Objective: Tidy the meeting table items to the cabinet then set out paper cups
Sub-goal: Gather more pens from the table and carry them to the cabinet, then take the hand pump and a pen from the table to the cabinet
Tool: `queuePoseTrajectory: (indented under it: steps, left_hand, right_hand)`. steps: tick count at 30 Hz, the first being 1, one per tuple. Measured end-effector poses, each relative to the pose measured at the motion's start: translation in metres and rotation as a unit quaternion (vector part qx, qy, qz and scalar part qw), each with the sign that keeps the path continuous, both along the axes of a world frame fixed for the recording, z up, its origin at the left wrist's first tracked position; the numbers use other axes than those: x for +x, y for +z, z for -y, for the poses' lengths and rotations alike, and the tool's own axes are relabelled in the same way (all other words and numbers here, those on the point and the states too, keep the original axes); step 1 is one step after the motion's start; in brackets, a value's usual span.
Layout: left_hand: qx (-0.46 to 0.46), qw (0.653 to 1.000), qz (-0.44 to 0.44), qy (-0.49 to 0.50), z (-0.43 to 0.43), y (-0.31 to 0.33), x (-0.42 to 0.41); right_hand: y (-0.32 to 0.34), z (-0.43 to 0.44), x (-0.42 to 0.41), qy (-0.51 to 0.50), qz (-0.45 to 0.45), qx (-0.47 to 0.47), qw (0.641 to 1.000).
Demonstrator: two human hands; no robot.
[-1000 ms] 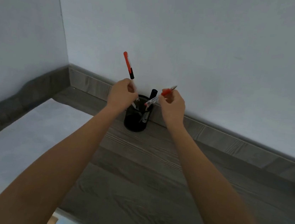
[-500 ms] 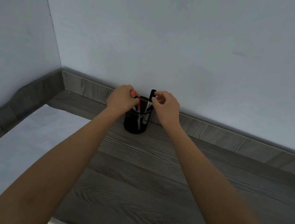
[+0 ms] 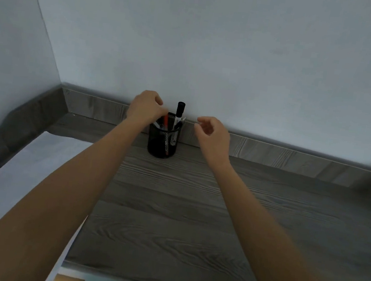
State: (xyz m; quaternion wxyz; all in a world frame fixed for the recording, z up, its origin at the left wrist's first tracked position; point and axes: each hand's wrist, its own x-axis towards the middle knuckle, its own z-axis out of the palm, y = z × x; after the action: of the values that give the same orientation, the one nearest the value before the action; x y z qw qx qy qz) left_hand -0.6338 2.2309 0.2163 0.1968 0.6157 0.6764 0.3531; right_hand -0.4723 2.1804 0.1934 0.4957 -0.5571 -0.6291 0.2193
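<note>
Stowing pens [image 3: 180, 111] in the black mesh cylinder holder [image 3: 162, 143]: left hand [image 3: 147, 107] curled over it (grip unclear), right hand [image 3: 213, 132] loose, empty; next likely fetching paper cups.

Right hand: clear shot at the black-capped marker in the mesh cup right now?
Probably yes. The right hand hovers empty beside the mesh cup, nothing between it and the black-capped marker standing above the rim on that side. The left hand is over the cup's opposite side.
</note>
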Motion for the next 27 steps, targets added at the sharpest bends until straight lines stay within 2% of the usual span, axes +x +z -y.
queuePoseTrajectory:
  steps: [5, 8, 12, 15, 19, 23, 27]
  left_hand:
    - [0.074, 0.997, 0.036, -0.017, 0.025, -0.005, 0.001]
    - [0.122, 0.992, 0.009, -0.014, 0.045, -0.012, 0.000]
    - [0.151, 0.988, 0.001, -0.011, 0.060, -0.010, -0.007]
    - [0.155, 0.987, 0.038, -0.021, 0.077, -0.003, 0.002]
    - [0.132, 0.982, 0.098, -0.089, 0.118, -0.012, 0.047]
    - [0.058, 0.968, 0.153, -0.192, 0.180, -0.041, 0.112]
    - [-0.061, 0.931, 0.191, -0.305, 0.257, -0.074, 0.177]
  right_hand:
    - [-0.011, 0.025, 0.017, -0.025, -0.032, -0.011, 0.999]
    - [-0.022, 0.047, 0.029, -0.042, -0.053, -0.018, 0.998]
    - [-0.031, 0.078, 0.047, -0.070, -0.074, -0.018, 0.995]
    - [-0.036, 0.102, 0.063, -0.095, -0.084, -0.020, 0.992]
    - [-0.052, 0.153, 0.095, -0.146, -0.081, -0.046, 0.985]
    - [-0.077, 0.225, 0.133, -0.235, -0.063, -0.093, 0.965]
    - [-0.113, 0.319, 0.165, -0.358, 0.070, -0.077, 0.928]
